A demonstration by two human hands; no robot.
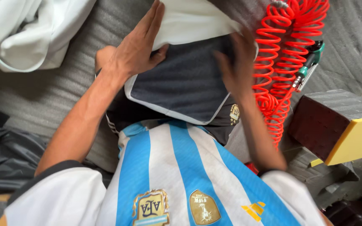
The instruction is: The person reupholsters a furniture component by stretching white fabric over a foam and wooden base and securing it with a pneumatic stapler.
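Note:
My left hand [137, 46] lies flat, fingers together, on the left edge of a dark garment piece with white trim [185, 83], against a white cloth [189, 19] just above it. My right hand [235, 67] is blurred and rests with fingers spread on the right side of the same dark piece. Neither hand grips anything. The piece sits on a grey padded surface [51, 96] in front of my chest, which wears a light-blue and white striped shirt [181, 171].
A red coiled air hose [285, 62] hangs at the right, with a green-handled air tool [308, 67] beside it. A dark brown and yellow block [340, 125] stands lower right. A white garment heap [26, 29] lies upper left; black plastic sheeting [1, 155] at left.

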